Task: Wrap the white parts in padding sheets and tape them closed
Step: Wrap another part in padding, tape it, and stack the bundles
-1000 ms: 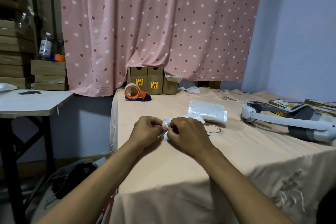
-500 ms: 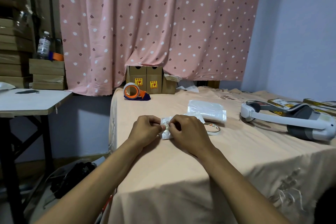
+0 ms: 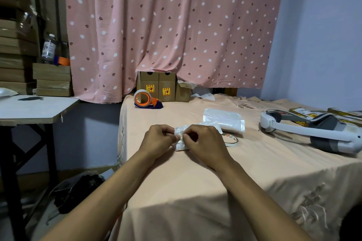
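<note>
**Ana:** Two hands meet at the centre of the frame. The left hand (image 3: pixel 158 140) and the right hand (image 3: pixel 205 143) both pinch the top seam of a small padded bundle (image 3: pixel 179 145), which rests on the peach tablecloth (image 3: pixel 195 180).

**Ben:** Which step is this, do you think?

**Ana:** Closing it, I'd judge. Both sets of fingers curl onto a yellowish strip (image 3: pixel 181 139), probably tape, across the fold. Whatever it wraps is hidden.

**Ben:** How to do it well?

**Ana:** Pin the overlap flat with one thumb and rub the strip down from its middle outward, so the sheet can't spring open. For another piece, a small tape roll (image 3: pixel 233 140) lies just right of the right hand, half hidden.

**Ben:** Spare material?

**Ana:** Padding sheets (image 3: pixel 223 120) are stacked just up and right of the bundle. The orange tape dispenser (image 3: pixel 146 100) sits well apart, up and left of it.
</note>
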